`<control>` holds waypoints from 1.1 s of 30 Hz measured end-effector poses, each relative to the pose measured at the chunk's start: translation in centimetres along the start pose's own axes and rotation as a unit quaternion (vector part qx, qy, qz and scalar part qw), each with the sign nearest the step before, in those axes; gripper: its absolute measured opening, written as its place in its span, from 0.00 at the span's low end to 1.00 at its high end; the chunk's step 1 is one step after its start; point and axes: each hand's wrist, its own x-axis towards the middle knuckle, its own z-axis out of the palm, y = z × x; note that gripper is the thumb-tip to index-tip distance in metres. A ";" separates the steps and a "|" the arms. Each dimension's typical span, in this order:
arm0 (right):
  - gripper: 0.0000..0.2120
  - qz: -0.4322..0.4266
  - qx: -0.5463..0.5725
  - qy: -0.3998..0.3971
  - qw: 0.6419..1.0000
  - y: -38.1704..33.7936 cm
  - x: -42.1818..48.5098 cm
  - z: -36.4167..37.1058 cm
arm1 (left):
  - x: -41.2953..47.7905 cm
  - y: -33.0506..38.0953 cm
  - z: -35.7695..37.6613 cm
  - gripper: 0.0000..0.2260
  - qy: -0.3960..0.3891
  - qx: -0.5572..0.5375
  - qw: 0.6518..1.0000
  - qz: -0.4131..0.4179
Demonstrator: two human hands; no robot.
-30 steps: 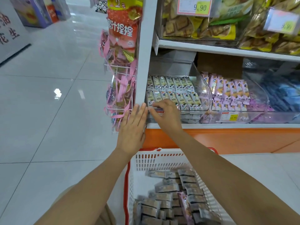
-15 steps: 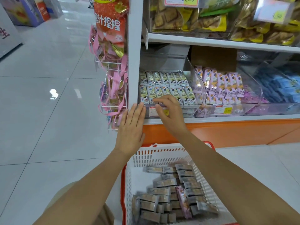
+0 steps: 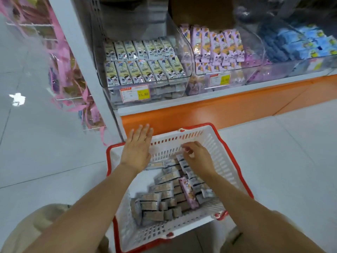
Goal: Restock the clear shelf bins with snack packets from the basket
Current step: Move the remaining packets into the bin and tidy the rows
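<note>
A white basket with a red rim (image 3: pixel 234 154) stands on the floor below the shelf, holding several grey-brown snack packets (image 3: pixel 162 196) and one pink packet (image 3: pixel 188 193). My left hand (image 3: pixel 137 148) hovers flat with straight fingers over the basket's far left corner, holding nothing. My right hand (image 3: pixel 197 157) is inside the basket with fingers loosely curled just above the far packets; I see nothing gripped. On the shelf above, the left clear bin (image 3: pixel 189 57) holds two rows of white-and-yellow packets (image 3: pixel 144 70).
A second clear bin of purple packets (image 3: pixel 218 46) and a third of blue packets (image 3: pixel 300 44) sit to the right. Beneath the shelf runs its orange base (image 3: pixel 200 110). Pink-ribboned bags on a wire rack (image 3: pixel 69 75) hang left of the white post (image 3: pixel 78 52). My knees flank the basket.
Both hands have come down from the left bin's front edge to the basket. My view has tilted down and moved closer.
</note>
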 end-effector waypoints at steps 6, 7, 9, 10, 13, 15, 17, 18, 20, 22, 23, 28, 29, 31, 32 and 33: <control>0.20 0.115 -0.141 -0.147 0.972 5.0 -4.0 4.4 | -0.3 -0.1 2.4 0.39 -0.052 -0.025 0.998 -0.034; 0.20 0.132 -0.174 -0.181 0.959 5.6 -4.5 5.1 | -0.3 -0.1 2.8 0.39 -0.056 -0.025 0.997 -0.037; 0.22 0.159 -0.229 -0.238 0.930 6.5 -5.5 6.2 | -0.5 -0.3 3.5 0.39 -0.052 -0.037 0.997 -0.039; 0.23 0.170 -0.258 -0.265 0.914 7.0 -6.0 6.9 | -0.7 -0.4 3.8 0.39 -0.047 -0.048 0.997 -0.041; 0.26 0.176 -0.306 -0.297 0.887 8.0 -6.6 8.7 | -0.7 -0.5 4.4 0.39 -0.033 -0.068 0.996 -0.044; 0.26 0.172 -0.311 -0.295 0.887 8.3 -6.4 9.6 | -0.7 -0.3 4.6 0.39 -0.025 -0.074 0.996 -0.049; 0.26 0.161 -0.319 -0.295 0.886 8.2 -6.2 9.9 | -0.7 -0.1 4.7 0.38 -0.016 -0.081 0.995 -0.053; 0.24 0.158 -0.317 -0.289 0.890 8.2 -6.1 10.0 | -0.7 -0.1 4.8 0.38 -0.012 -0.085 0.995 -0.054; 0.21 0.158 -0.300 -0.276 0.899 8.1 -5.9 9.9 | -0.8 -0.2 4.8 0.38 -0.008 -0.092 0.994 -0.053; 0.22 0.157 -0.287 -0.262 0.908 7.8 -5.7 9.5 | -0.7 -0.4 4.8 0.38 -0.011 -0.090 0.995 -0.049; 0.22 0.153 -0.281 -0.254 0.913 7.5 -5.4 9.1 | -0.7 -0.4 4.7 0.38 -0.014 -0.089 0.995 -0.047; 0.16 0.120 -0.199 -0.190 0.954 6.4 -3.9 6.4 | -0.7 0.0 3.6 0.37 -0.040 -0.072 0.995 -0.050; 0.16 0.109 -0.174 -0.171 0.964 6.1 -3.5 5.7 | -0.5 0.1 3.2 0.37 -0.040 -0.065 0.996 -0.045; 0.16 0.085 -0.125 -0.122 0.981 5.1 -2.8 4.0 | -0.1 0.5 2.3 0.38 -0.013 -0.057 0.998 -0.023; 0.16 0.072 -0.101 -0.097 0.987 4.6 -2.4 3.1 | 0.1 0.8 1.6 0.38 0.017 -0.060 0.998 -0.007; 0.16 0.059 -0.077 -0.074 0.993 4.0 -2.0 2.1 | 0.5 1.1 0.7 0.37 0.055 -0.062 0.996 0.012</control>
